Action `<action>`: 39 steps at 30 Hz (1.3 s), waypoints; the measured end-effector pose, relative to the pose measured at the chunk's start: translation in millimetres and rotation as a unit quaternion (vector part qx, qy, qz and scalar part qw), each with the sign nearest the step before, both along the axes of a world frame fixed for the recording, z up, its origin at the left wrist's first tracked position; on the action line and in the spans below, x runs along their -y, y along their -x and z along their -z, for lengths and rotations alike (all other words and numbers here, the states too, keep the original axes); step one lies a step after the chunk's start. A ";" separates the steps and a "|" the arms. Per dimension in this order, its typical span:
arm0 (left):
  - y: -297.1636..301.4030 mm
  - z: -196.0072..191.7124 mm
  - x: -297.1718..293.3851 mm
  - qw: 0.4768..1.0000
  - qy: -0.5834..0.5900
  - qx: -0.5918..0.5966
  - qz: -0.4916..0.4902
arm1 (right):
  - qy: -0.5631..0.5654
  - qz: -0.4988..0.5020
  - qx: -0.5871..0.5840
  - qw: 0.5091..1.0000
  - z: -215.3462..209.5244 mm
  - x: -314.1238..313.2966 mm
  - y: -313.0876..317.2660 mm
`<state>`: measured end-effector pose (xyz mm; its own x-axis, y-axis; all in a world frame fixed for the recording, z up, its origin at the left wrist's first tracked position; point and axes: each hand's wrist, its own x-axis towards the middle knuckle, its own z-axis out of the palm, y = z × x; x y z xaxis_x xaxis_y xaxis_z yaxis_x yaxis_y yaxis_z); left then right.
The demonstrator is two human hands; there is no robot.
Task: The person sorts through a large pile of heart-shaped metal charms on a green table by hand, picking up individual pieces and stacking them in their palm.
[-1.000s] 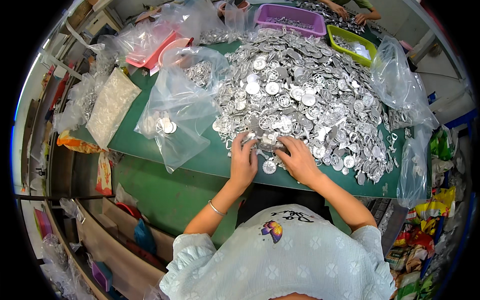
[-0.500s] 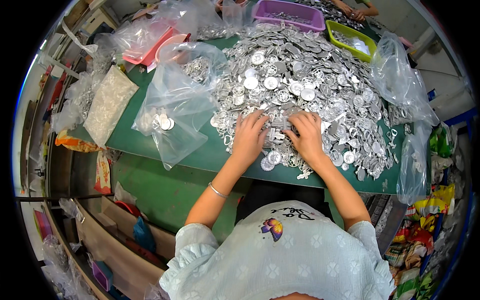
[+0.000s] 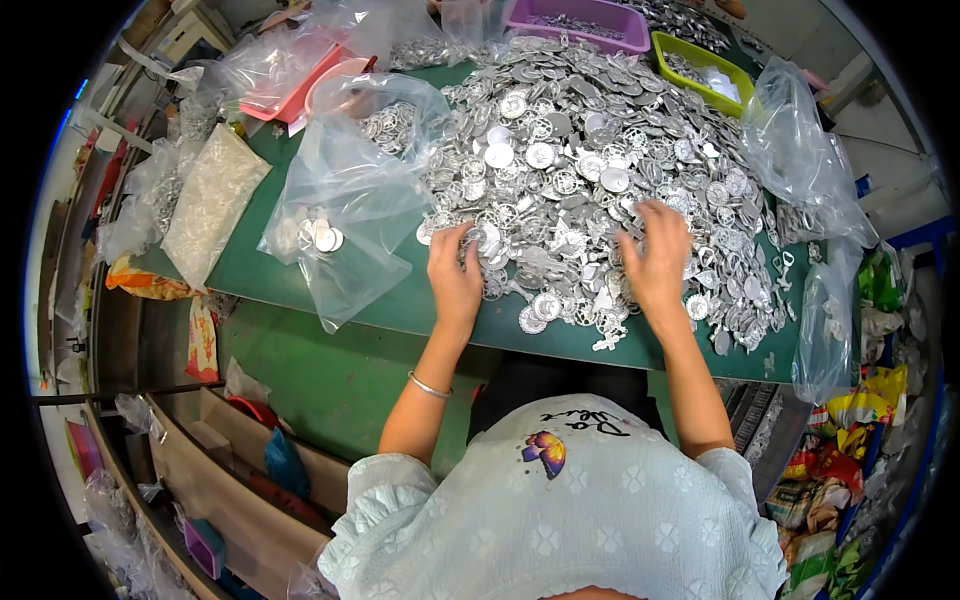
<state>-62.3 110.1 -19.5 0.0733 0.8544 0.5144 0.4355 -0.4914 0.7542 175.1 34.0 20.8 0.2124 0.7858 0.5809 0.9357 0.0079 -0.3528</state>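
Note:
A large heap of silver metal pendants and charms [image 3: 570,170], many of them round, some openwork, lies on the green table. At the heap's left edge is my left hand [image 3: 455,275], its thumb apart from bent fingers that touch the pieces. I see nothing held in it. My right hand [image 3: 657,260] is over the right-middle part of the heap, fingers spread and slightly blurred, with nothing visible in its grasp. Between the hands lie loose pieces, with round medallions [image 3: 546,306] and a small cross-shaped piece [image 3: 608,338] by the near edge.
Left of the heap lies a clear plastic bag [image 3: 350,215] with several round pieces. A purple basin [image 3: 640,38] and a green basin [image 3: 700,88] stand behind the heap. Clear bags [image 3: 800,150] hang over the right side. A full pale bag [image 3: 215,205] sits at far left.
My hands have moved apart: the left went left to the heap's edge, the right went right. They were close together over pieces at the middle. The other person's hands at the back have mostly left view.

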 end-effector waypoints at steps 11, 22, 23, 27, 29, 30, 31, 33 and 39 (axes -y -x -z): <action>0.6 -25.9 26.4 0.703 0.442 0.546 0.109 | 0.022 -0.153 0.011 0.988 4.3 -11.5 36.2; -12.2 0.7 60.1 0.642 0.501 0.544 0.202 | -0.018 -0.058 -0.044 0.997 17.7 -17.8 9.4; -12.9 -4.5 59.6 0.661 0.482 0.543 0.190 | -0.014 -0.043 -0.035 0.998 16.1 -17.4 4.9; -12.4 -13.0 57.2 0.733 0.400 0.534 0.133 | -0.027 -0.013 -0.055 0.998 5.6 -15.0 -3.5; -9.7 -14.7 59.5 0.739 0.377 0.545 0.121 | 0.007 -0.036 -0.066 0.997 -3.7 -7.9 -0.3; -9.7 -13.5 61.1 0.742 0.377 0.540 0.128 | 0.025 -0.047 -0.071 0.996 -6.5 -5.8 1.6; -10.1 -12.4 63.3 0.744 0.379 0.533 0.136 | 0.015 -0.074 -0.023 0.997 -6.5 -4.6 3.8; -13.1 -10.6 68.2 0.732 0.397 0.531 0.154 | 0.040 -0.066 0.038 0.996 -3.3 -3.0 17.0; -21.3 -9.8 82.1 0.686 0.460 0.533 0.182 | 0.004 -0.030 0.019 0.999 10.2 -3.2 10.3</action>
